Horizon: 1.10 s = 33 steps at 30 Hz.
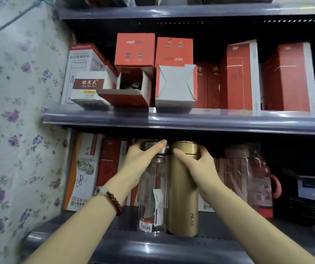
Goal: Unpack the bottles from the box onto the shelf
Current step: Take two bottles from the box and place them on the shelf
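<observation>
Grey shop shelving beside floral wallpaper; lower shelf carried both bottles upright near its front edge, touching side by side. Left hand gripped the glass bottle around its metal cap; right hand gripped the gold bottle just under its lid. Best to seat bases flat, square them, then release gently.

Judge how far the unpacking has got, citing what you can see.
Done: the clear bottle and gold bottle stand upright, side by side, on the lower shelf. In hand: the left hand and right hand grip their tops. Left: unclear; an open box above holds something I can't identify.
</observation>
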{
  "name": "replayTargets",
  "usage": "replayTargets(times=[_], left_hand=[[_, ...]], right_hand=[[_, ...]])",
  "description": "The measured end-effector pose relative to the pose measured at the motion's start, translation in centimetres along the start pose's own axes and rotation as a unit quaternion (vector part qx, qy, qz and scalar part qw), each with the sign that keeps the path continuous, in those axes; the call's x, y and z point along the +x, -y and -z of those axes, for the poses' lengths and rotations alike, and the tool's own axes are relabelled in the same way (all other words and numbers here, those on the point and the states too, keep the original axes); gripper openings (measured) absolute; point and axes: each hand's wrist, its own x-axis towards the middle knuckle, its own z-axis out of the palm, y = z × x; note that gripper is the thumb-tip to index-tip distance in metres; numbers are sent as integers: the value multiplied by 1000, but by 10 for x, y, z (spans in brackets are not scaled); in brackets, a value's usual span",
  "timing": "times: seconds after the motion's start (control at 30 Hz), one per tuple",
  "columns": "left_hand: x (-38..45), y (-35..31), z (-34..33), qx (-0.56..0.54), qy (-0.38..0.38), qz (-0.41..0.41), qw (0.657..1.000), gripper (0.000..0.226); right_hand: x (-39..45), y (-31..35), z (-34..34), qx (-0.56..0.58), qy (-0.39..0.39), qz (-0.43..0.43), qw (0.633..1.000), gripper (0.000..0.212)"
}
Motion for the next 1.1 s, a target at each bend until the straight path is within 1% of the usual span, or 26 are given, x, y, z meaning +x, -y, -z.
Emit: replayTargets(times=[0.07, 0.13, 0.2, 0.3, 0.4, 0.53, 0.63, 0.7, 0.8, 0.93, 1.03, 1.1], left_hand=[[-1, 1, -1, 9, -9, -5, 1000, 77], [-3, 1, -3, 7, -17, -14, 1000, 68], [-5, 0, -6, 3, -42, -28, 999, 56], [-2, 3, -8, 20, -80, -35, 996, 52], [6, 8, -6, 14, -82, -26, 996, 48], [10, 10, -6, 27, -78, -17, 996, 55], [5, 3, -8, 41, -62, -6, 997, 52], [3, -1, -9, 51, -70, 4, 996, 59], [-4, -5, -13, 89, -125, -1, 988, 68], [-9, -9, -22, 103, -151, 5, 983, 72], [-12, -12, -29, 95, -177, 26, 979, 85], [-11, -12, -30, 83, -181, 43, 979, 87]], right_hand=[[1, -6, -1, 10, 1, 3, 1000, 77], [3, -8, -3, 11, -10, 12, 1000, 75], [4, -9, -6, 12, -27, 20, 999, 74], [5, -11, -14, 11, -55, 20, 998, 75], [6, -13, -21, 9, -62, 23, 998, 79], [10, -17, -20, 4, -41, 24, 999, 81], [8, -14, -15, -16, -16, 20, 1000, 79], [7, -9, -14, -46, -18, 20, 999, 76], [5, -4, -20, -77, -68, 27, 994, 82], [1, -2, -37, -130, -145, 15, 981, 94], [0, -2, -48, -156, -182, 7, 971, 90], [-1, -2, -50, -153, -177, 12, 972, 86]])
